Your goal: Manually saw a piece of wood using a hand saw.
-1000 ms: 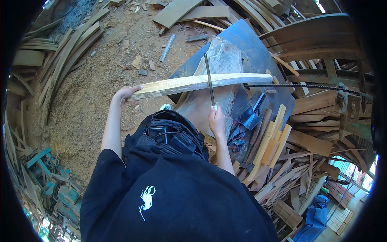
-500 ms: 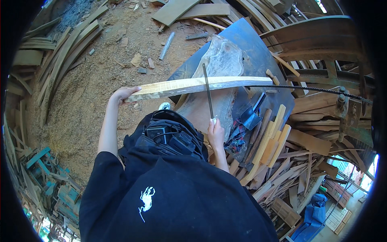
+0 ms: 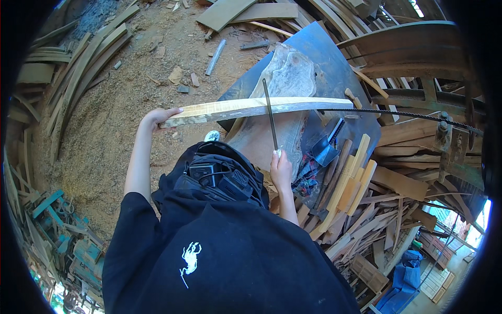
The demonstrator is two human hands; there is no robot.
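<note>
a person in a black top, seen from above, works a long, pale, curved strip of sawn wood in an open-air timber yard. the left hand is closed around the strip's near end, out over the sawdust-covered ground, while the right hand is clamped on the light handle of a long, thin dark metal file or rasp whose blade crosses the strip near its middle. the strip lies across a weathered grey block of wood that rests on a blue sheet-metal surface, and its far end reaches toward the dark toothed band-saw blade running off to the right. judging by the grips, the step in hand is filing the strip's edge; done well, it probably calls for the left hand to keep the strip pressed flat on the block so it cannot spring, and for long, even strokes with the tool held at a steady angle. the saw blade, close to the strip's far tip, looks like the main hazard. a heap of yellow and brown wooden offcuts crowds the right side just beside the right forearm, a blue metal scoop lies near it, curved planks are stacked at the left, and a dark pack sits at the person's front.
</note>
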